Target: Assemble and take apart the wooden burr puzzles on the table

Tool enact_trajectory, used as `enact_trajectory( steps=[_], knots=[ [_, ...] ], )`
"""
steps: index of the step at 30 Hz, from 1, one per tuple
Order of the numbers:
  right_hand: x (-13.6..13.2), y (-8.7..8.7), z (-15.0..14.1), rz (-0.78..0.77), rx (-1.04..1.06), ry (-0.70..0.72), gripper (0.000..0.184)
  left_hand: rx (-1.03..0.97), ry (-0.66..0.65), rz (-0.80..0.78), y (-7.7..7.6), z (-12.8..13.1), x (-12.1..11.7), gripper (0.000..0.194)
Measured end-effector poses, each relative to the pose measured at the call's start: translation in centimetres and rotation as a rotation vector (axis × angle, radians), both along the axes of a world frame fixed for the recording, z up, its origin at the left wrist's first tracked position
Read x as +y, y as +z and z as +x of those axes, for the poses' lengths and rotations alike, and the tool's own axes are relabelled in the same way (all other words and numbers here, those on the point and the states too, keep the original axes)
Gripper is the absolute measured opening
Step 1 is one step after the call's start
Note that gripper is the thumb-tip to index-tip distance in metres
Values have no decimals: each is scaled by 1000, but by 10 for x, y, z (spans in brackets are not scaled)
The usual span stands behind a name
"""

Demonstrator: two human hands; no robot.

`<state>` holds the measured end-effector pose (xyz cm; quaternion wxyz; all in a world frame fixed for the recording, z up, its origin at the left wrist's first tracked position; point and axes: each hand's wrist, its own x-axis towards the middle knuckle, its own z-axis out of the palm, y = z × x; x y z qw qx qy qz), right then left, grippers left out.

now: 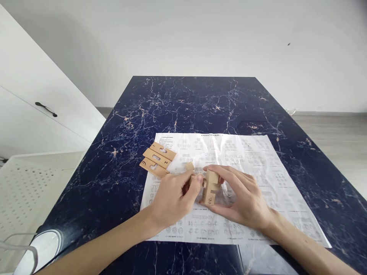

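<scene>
Two bare hands are working close together over a printed sheet [255, 168]; a notched wooden block [211, 189] is sitting between them, just right of the left fingertips and inside the right hand's grasp, the right hand being the nearer. The block's long axis is running from its far end to its marked near end, roughly across the line joining the hands; its exact tilt is not showing clearly. The right hand [242, 193] is spanning this length, fingers bending over the far end and thumb supporting the near end; the left hand [173, 195] is pinching, between thumb and forefinger, what appears to be a small wooden piece [189, 166], its square end showing beyond the fingers; whether this piece is touching the block, one cannot tell. Three numbered slats [157, 158] are lying side by side farther left, overlapping the sheet's edge; the creased sheet is resting on a dark blue, white-veined table [183, 107]; a pale wall [200, 34] is standing beyond the far edge, and a white cabinet [40, 82] is rising at left.
</scene>
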<state>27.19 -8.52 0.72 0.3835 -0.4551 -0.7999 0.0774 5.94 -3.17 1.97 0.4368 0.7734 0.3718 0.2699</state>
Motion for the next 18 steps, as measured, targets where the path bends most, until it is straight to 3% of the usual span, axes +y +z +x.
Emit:
enact_trajectory(
  steps=[6, 11, 18],
  knots=[
    [-3, 1, 3, -118, 275, 8, 75, 15, -25, -40, 0, 0, 0, 48],
    [1, -1, 5, -153, 389, -167, 66, -26, -53, -27, -2, -2, -2, 47],
    [10, -11, 8, -276, 388, -279, 64, -156, -34, 423, 1, -5, 7, 37]
  ],
)
